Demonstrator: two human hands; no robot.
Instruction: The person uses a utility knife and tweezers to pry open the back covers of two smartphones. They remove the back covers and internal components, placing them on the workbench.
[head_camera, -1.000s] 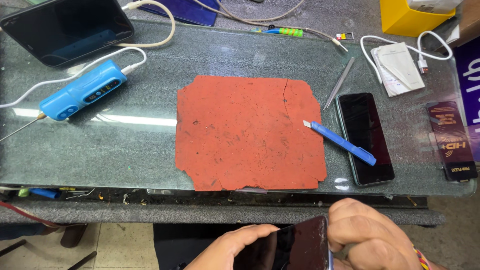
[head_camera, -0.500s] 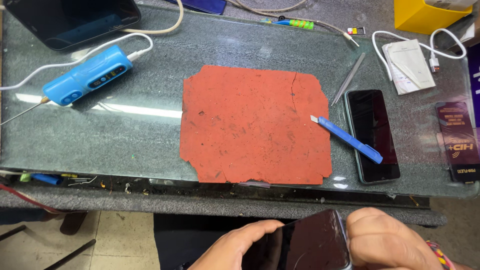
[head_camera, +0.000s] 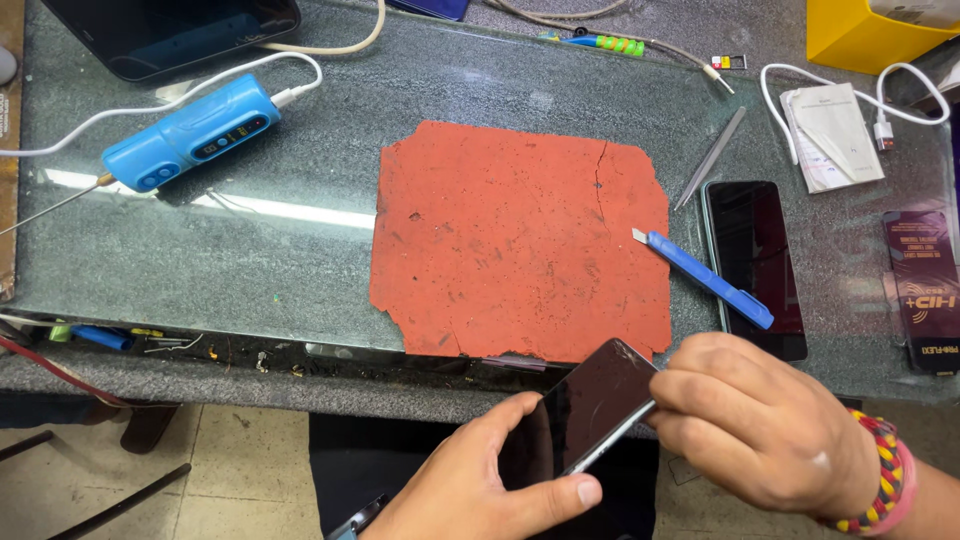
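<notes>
One blue handheld tool (head_camera: 190, 133) lies at ten o'clock on the glass table (head_camera: 300, 250), with one white cable (head_camera: 150, 105) plugged into its right end. One dark tablet (head_camera: 170, 30) sits at eleven o'clock, at the far edge.

One red mat (head_camera: 520, 240) occupies the centre of the table. Its edges are ragged and one crack runs down from its top right.

At six o'clock, just off the near table edge, two hands grasp one dark phone (head_camera: 590, 410). The left hand (head_camera: 480, 480) cups the phone from below, thumb along its lower edge. The right hand (head_camera: 770, 420) is closed on the phone's right edge; whether it also holds a small tool cannot be told. The phone is tilted, with its top corner over the near edge of the mat.

At three o'clock, one blue pry tool (head_camera: 705, 280) lies across the mat's right edge. One thin metal rod (head_camera: 710, 157) lies at two o'clock. A second dark phone (head_camera: 755, 265) lies flat just beside the pry tool. One white booklet (head_camera: 830, 135) and one dark packet (head_camera: 920, 290) lie at the far right.
</notes>
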